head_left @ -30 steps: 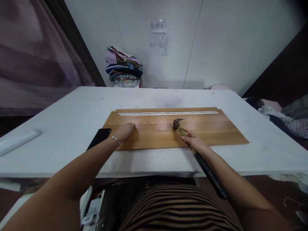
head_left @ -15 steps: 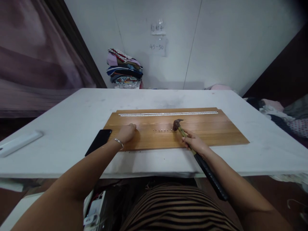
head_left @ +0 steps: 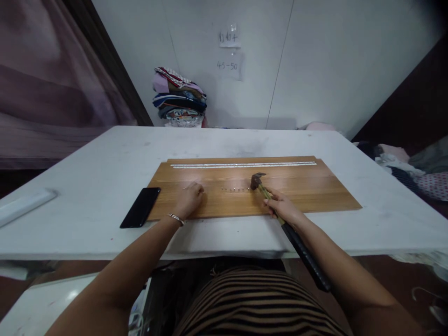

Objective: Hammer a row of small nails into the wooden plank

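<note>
My right hand (head_left: 280,205) is wrapped round a claw hammer (head_left: 261,185), gripping its yellowish shaft well above the black lower handle. The hammer's head is over the wooden board (head_left: 329,191), at the right end of a short row of small nails (head_left: 234,189). To the left of that row, my left hand (head_left: 191,198) is low over the board with its fingers curled together. What its fingertips hold, if anything, is too small to make out. Two white strips (head_left: 210,165) with fine markings run along the board's far side.
A black phone (head_left: 140,207) is beside the board's left edge on the white table (head_left: 91,186). Farther left is a long white object (head_left: 28,207). Folded clothes (head_left: 180,98) are stacked at the back against the wall; more cloth (head_left: 406,163) is at the right.
My left hand has shifted slightly right and toward me over the board, fingers still curled. My right hand and the hammer have hardly moved.
</note>
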Demonstrator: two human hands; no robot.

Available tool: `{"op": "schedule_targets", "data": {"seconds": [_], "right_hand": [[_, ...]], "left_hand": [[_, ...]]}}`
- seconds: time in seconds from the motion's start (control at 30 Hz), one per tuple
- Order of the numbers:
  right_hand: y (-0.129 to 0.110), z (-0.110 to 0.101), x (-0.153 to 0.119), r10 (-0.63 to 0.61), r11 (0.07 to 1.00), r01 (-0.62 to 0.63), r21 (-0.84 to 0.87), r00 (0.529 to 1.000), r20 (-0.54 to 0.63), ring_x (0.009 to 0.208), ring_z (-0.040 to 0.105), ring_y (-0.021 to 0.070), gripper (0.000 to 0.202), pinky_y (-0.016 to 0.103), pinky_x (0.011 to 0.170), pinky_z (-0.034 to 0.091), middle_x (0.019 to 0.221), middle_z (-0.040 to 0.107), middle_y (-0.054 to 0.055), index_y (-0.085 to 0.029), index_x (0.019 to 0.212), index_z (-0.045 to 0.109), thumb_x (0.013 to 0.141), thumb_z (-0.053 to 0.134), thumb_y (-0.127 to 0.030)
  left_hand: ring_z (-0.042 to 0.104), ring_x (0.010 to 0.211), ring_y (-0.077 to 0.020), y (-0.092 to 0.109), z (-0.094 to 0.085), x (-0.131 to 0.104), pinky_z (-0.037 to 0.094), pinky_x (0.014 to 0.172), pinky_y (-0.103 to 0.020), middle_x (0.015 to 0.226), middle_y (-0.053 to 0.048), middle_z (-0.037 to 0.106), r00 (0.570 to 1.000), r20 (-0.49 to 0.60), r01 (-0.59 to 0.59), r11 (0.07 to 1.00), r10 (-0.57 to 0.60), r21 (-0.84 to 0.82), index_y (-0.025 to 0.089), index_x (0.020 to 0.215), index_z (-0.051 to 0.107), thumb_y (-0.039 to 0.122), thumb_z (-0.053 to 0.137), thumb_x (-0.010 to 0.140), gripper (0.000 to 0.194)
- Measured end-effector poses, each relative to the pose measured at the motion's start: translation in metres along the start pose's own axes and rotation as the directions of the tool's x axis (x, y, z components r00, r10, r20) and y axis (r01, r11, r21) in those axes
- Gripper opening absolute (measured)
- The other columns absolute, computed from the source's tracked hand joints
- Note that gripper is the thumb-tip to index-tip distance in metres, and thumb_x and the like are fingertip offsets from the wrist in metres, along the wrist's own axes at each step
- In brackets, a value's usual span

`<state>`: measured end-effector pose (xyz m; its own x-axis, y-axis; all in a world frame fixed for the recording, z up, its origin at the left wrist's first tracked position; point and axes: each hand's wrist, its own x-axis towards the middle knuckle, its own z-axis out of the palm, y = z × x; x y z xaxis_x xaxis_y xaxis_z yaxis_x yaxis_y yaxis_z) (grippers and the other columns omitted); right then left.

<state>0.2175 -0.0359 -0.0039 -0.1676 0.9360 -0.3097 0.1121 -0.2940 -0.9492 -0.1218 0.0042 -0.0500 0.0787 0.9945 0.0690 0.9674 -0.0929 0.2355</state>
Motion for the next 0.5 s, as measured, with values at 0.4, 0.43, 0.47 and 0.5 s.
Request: {"op": "schedule_targets", "data": {"seconds": [0.4,0.43,0.47,0.5], "right_hand": [[0.0008,-0.0001,-0.0001,-0.007,1.0,0.006,-0.003,1.0,-0.006,0.043,0.043,0.0081,0.071,0.021,0.037,0.034,0.066,0.057,-0.004,-0.013,0.141,0.05,0.072,0.062,-0.023],[0.0008,-0.0004,-0.0003,-0.007,1.0,0.007,-0.006,1.0,-0.005,0.042,0.043,0.0082,0.072,0.021,0.037,0.034,0.065,0.057,-0.004,-0.012,0.142,0.05,0.072,0.062,-0.023],[0.0006,-0.0007,-0.0005,-0.007,1.0,0.007,-0.009,1.0,-0.006,0.042,0.043,0.0083,0.072,0.021,0.037,0.035,0.065,0.057,-0.004,-0.012,0.142,0.049,0.072,0.062,-0.023],[0.0002,-0.001,-0.0006,-0.009,1.0,0.009,-0.011,1.0,-0.006,0.042,0.043,0.0083,0.072,0.021,0.037,0.035,0.065,0.057,-0.004,-0.012,0.143,0.049,0.072,0.062,-0.023]], "left_hand": [[0.063,0.103,-0.0221,-0.0039,0.0089,0.0046,0.049,0.091,-0.032,0.113,-0.011,0.07,0.992,-0.081,0.098,0.995,-0.098,-0.005,0.017,0.101,0.071,0.029,0.04,0.096,0.033],[0.064,0.102,-0.0222,-0.0036,0.0083,0.0051,0.049,0.089,-0.032,0.113,-0.011,0.07,0.991,-0.082,0.111,0.994,-0.109,0.019,0.018,0.101,0.071,0.029,0.039,0.096,0.034],[0.064,0.102,-0.0223,-0.0033,0.0077,0.0055,0.049,0.087,-0.031,0.111,-0.011,0.069,0.99,-0.086,0.118,0.992,-0.115,0.041,0.018,0.1,0.072,0.029,0.039,0.096,0.035],[0.064,0.101,-0.0224,-0.0031,0.0072,0.0058,0.049,0.086,-0.031,0.11,-0.011,0.069,0.989,-0.091,0.123,0.991,-0.117,0.06,0.018,0.099,0.072,0.029,0.038,0.097,0.036]]}}
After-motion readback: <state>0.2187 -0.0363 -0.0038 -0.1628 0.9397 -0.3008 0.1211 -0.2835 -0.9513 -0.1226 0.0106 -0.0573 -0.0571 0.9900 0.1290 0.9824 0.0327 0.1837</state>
